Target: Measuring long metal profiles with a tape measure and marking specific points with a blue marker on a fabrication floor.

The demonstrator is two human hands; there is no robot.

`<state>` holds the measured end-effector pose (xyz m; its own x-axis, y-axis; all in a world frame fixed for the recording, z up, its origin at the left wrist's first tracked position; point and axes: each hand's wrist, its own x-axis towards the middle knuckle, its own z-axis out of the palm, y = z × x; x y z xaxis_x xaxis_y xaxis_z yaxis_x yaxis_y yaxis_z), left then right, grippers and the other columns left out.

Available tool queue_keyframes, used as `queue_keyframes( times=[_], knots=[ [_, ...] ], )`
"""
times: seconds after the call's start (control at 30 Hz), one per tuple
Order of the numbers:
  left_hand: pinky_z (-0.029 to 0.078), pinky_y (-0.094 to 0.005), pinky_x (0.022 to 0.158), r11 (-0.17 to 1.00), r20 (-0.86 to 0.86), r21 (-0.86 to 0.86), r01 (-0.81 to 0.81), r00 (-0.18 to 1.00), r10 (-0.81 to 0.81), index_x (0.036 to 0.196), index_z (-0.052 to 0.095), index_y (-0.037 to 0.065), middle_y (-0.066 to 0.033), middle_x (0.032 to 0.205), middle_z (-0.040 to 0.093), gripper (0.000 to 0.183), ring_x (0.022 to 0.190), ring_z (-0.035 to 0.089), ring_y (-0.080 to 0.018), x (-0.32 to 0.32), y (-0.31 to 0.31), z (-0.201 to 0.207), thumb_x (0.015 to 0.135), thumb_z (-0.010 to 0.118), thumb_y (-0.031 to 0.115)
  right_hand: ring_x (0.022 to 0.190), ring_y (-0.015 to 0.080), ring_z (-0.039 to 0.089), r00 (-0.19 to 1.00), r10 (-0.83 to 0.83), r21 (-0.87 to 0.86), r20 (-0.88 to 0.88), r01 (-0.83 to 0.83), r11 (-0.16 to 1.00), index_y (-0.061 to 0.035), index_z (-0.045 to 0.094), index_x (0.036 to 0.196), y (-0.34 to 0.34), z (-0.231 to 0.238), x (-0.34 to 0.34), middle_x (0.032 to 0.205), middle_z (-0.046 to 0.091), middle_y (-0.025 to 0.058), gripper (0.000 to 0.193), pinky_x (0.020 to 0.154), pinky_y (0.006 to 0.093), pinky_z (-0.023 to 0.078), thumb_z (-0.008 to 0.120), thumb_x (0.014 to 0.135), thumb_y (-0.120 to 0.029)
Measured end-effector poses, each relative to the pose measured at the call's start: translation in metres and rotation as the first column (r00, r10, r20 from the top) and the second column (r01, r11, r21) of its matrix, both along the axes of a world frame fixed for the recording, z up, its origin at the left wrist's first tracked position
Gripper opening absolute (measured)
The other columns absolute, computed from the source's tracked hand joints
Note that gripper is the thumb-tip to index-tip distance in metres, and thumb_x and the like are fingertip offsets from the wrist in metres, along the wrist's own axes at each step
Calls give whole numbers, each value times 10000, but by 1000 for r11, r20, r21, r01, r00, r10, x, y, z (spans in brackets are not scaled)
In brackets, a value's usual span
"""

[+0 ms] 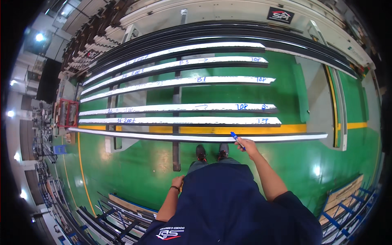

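Note:
My right hand (pixel 248 148) grips a blue marker (pixel 237 141), held slantwise just over the near edge of the closest long profile bar (pixel 196 136). I cannot tell whether the marker touches the bar. That bar has a plain white strip along its top. Beyond it lie several shorter profile bars (pixel 183 120), roughly parallel, their white strips bearing blue handwriting and arrows. My left hand (pixel 178 181) is down beside my waist, its fingers curled; a small yellowish patch shows by it, too unclear to name.
Dark support beams (pixel 176 159) run crosswise under the bars, one jutting toward me. A stack of black profiles (pixel 196 30) lies at the far side, before a pale machine (pixel 241 11). Racks (pixel 347 206) stand behind me at right and left. A red frame (pixel 67 113) is at far left.

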<state>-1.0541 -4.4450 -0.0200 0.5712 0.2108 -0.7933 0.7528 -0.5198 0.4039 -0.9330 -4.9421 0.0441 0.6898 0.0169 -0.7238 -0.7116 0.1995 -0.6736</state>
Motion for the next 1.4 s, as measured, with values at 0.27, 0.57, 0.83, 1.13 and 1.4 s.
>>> queue_keyframes(
  times=[0.27, 0.57, 0.83, 1.13, 1.4],
  knots=[
    [488, -389, 713, 967, -78, -15, -254, 964, 252, 917, 707, -38, -140, 825, 688, 429, 764, 632, -236, 5, -8, -4, 875, 696, 389, 658, 80, 555, 1000, -11, 9, -8, 11, 1000, -41, 737, 966, 3, -1, -1, 753, 641, -5, 453, 605, 240, 418, 630, 977, -480],
    [489, -375, 680, 953, -81, -12, -302, 951, 300, 831, 690, -6, -101, 774, 673, 362, 711, 627, -206, 15, -20, 23, 867, 708, 354, 647, 84, 550, 1000, -2, -10, -15, 2, 1000, -51, 729, 970, 5, 7, 0, 762, 635, -4, 471, 611, 239, 421, 615, 980, -507],
    [503, -384, 702, 950, -103, -13, -313, 945, 310, 871, 702, -12, -116, 796, 686, 360, 738, 650, -227, 17, -23, 28, 870, 699, 349, 662, 82, 553, 999, 1, -8, -33, -1, 1000, -52, 728, 970, 5, 9, 1, 769, 637, -6, 465, 619, 242, 424, 615, 979, -503],
    [506, -382, 709, 962, -86, 13, -272, 958, 272, 894, 711, -6, -115, 786, 688, 371, 748, 661, -234, 17, -21, 21, 878, 697, 364, 659, 83, 554, 999, -4, -10, -35, 3, 1000, -49, 730, 977, 5, 9, 1, 770, 638, -6, 463, 623, 241, 431, 619, 976, -498],
    [506, -375, 689, 959, -81, 11, -282, 956, 282, 870, 713, 0, -101, 782, 698, 374, 731, 664, -223, 18, -21, 23, 876, 704, 374, 657, 81, 562, 999, -3, -13, -36, 2, 1000, -53, 757, 942, 3, 4, 3, 762, 655, -5, 455, 611, 246, 426, 646, 959, -493]
  ],
)
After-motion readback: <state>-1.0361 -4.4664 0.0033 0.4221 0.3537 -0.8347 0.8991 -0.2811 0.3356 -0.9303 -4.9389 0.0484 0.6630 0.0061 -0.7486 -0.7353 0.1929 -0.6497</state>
